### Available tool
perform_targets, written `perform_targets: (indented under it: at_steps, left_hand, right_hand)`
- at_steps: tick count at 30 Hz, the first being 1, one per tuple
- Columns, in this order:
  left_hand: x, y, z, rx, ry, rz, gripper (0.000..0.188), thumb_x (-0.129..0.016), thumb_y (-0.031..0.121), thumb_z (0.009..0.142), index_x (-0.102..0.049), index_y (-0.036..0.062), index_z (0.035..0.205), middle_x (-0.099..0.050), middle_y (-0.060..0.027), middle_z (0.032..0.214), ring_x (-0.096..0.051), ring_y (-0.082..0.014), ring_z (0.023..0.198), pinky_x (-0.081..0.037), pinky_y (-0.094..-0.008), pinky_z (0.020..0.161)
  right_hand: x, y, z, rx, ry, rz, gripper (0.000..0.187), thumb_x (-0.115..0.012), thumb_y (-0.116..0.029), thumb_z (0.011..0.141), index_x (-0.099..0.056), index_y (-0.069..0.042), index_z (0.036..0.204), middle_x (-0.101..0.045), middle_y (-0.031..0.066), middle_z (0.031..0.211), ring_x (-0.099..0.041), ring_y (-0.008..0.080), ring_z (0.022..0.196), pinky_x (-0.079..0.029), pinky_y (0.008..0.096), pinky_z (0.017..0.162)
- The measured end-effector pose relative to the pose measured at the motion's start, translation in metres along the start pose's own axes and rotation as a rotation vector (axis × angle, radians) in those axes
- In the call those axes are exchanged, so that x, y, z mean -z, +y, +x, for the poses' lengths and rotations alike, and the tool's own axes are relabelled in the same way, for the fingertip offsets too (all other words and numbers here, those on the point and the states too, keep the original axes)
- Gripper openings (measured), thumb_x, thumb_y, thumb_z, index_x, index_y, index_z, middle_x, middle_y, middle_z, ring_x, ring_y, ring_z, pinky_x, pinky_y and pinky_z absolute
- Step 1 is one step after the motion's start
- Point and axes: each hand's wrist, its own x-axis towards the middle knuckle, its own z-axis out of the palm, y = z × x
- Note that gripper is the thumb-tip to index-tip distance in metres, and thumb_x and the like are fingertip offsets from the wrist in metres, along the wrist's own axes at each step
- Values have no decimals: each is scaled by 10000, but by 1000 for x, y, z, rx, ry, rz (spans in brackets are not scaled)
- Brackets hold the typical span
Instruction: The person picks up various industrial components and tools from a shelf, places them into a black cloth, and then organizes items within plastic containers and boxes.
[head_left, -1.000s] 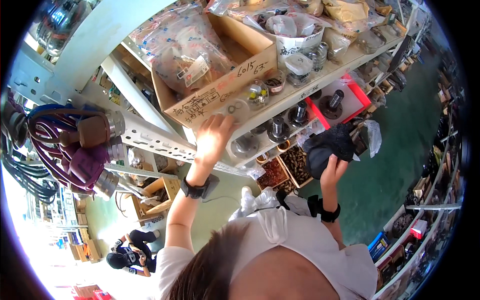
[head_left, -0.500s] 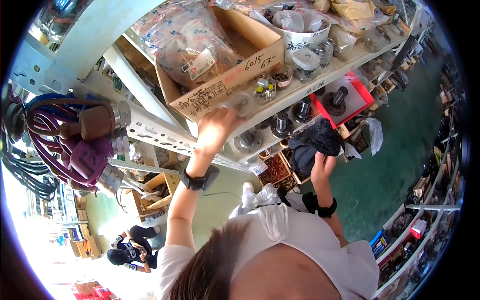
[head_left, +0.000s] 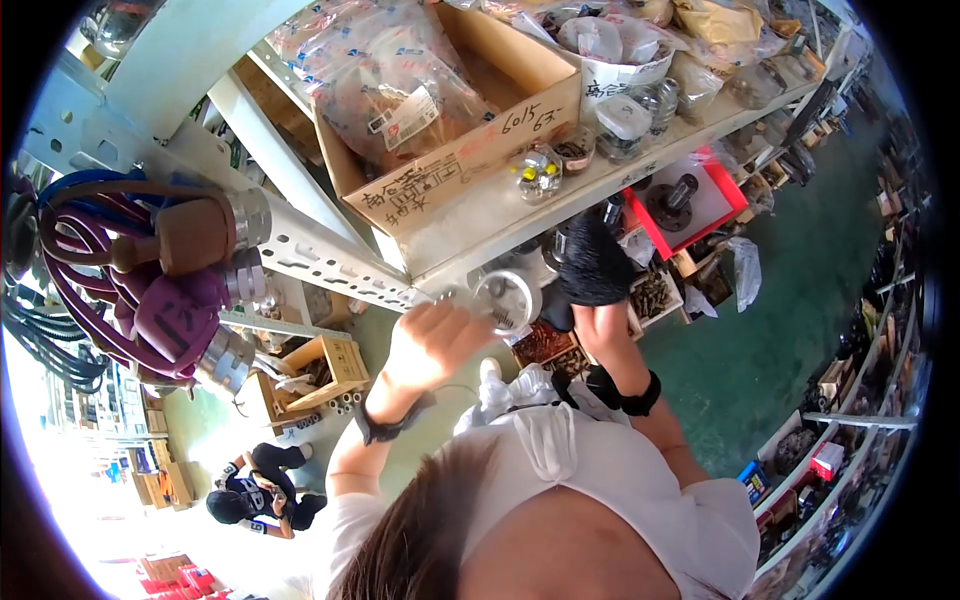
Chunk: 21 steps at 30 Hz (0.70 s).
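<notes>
My left hand [head_left: 437, 343] is closed round a clear plastic jar [head_left: 508, 302], tilted with its round end toward the right. Small dark bits show through it. The jar is off the shelf, just in front of the shelf edge. My right hand [head_left: 606, 335] grips a black, fuzzy cloth [head_left: 597, 262], close to the jar's right side; I cannot tell whether they touch. Behind them on the upper shelf [head_left: 450, 240] stand an open cardboard box [head_left: 470, 165] holding a clear plastic bag and a small jar with yellow pieces [head_left: 537, 174].
Clear tubs [head_left: 622, 122] and bags line the upper shelf. Below, a red tray [head_left: 682, 205] holds a dark flanged part, near bins of small parts. Purple connectors with cables [head_left: 185, 310] hang at left by the white post. Another person [head_left: 265, 492] crouches at lower left.
My left hand has brought the clear jar off the shelf toward me. My right hand has moved left and up with the black cloth, closer to the jar.
</notes>
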Motion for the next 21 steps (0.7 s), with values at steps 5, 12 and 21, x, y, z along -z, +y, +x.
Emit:
perform_targets:
  at_steps: [5,12,21]
  left_hand:
    - [19,13,-36,107,-70,48,184,-713,185,583,-580,106,682,-376,8,526,-418,-151,460,-333,-276,410]
    - [30,19,-60,287,-71,87,181,-719,186,584,-575,125,676,-371,20,516,-400,-142,446,-320,-266,400]
    - [42,17,-65,294,-110,86,215,-746,180,537,-586,107,661,-356,10,504,-397,-154,449,-306,-279,410]
  right_hand:
    - [-46,-15,56,35,-236,-39,227,-519,-126,800,-562,5,981,-564,186,1017,-523,350,960,-399,425,850]
    - [-94,-9,66,17,-265,-420,299,-585,-299,781,-506,-40,654,-511,110,559,-517,268,489,-408,363,454]
    - [-122,-29,54,147,-305,-135,328,-656,-365,647,-530,-65,680,-536,106,594,-544,273,554,-432,374,545]
